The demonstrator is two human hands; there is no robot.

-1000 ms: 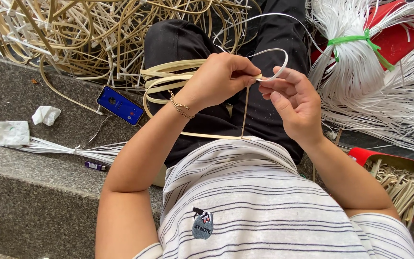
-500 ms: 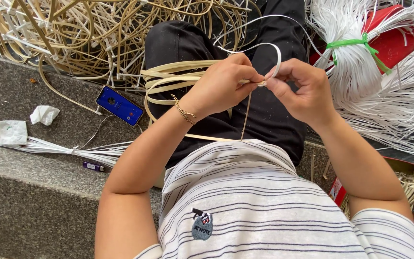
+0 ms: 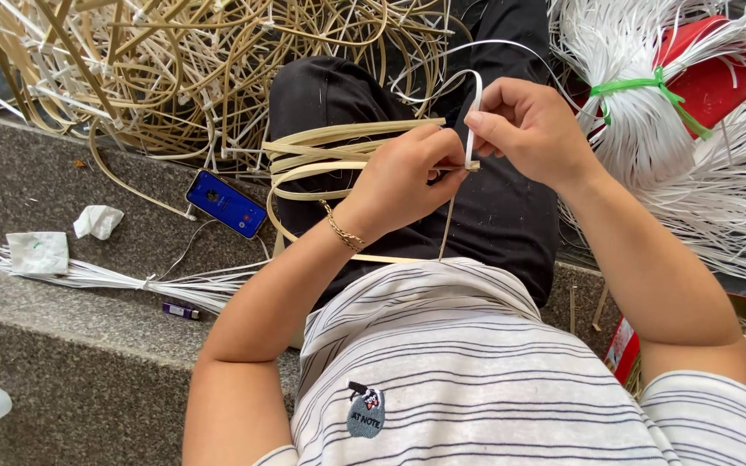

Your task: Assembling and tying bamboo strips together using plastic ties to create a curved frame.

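Note:
My left hand (image 3: pixel 409 177), with a gold bracelet on the wrist, pinches a coil of tan cane strips (image 3: pixel 330 151) that rests on my black-trousered lap. My right hand (image 3: pixel 528 125) pinches a thin white strip (image 3: pixel 474 108) that loops up and over by the end of the cane. Both hands meet at one spot, thumb tips almost touching. One tan strip hangs straight down from that spot toward my striped shirt.
A tangled heap of tan and white cane (image 3: pixel 174 69) lies ahead on the left. White strip bundles tied with green (image 3: pixel 641 121) lie over a red container (image 3: pixel 710 73) on the right. A blue phone (image 3: pixel 226 203), crumpled tissues (image 3: pixel 97 222), a lighter (image 3: pixel 181 309) sit on stone steps.
Both hands have risen and drawn closer together. The right hand has pulled the white strip upward, tightening its loop near the cane end.

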